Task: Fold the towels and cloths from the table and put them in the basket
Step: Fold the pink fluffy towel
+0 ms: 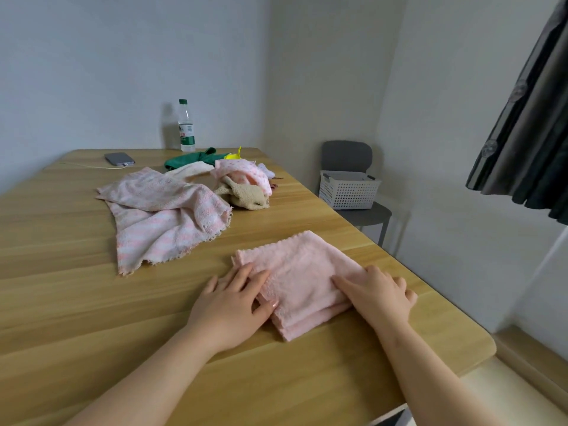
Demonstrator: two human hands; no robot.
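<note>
Both left hand (233, 302) and right hand (379, 298) press towel (302, 279) near table edge (436, 312).

A folded pink terry towel (302, 281) is lying at the right front of the light wooden table (92, 302). Behind it to the left, a rumpled pink striped towel (163, 216) is lying, with a heap of mixed cloths (242, 182) just beyond. A white perforated plastic basket (349, 190) is sitting on a grey chair (373, 215) off the table's right edge.

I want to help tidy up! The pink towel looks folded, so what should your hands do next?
Probably grip the folded pink terry towel and lift it toward the white perforated plastic basket on the grey chair. It already lies in a neat rectangle under the left hand and right hand.
</note>
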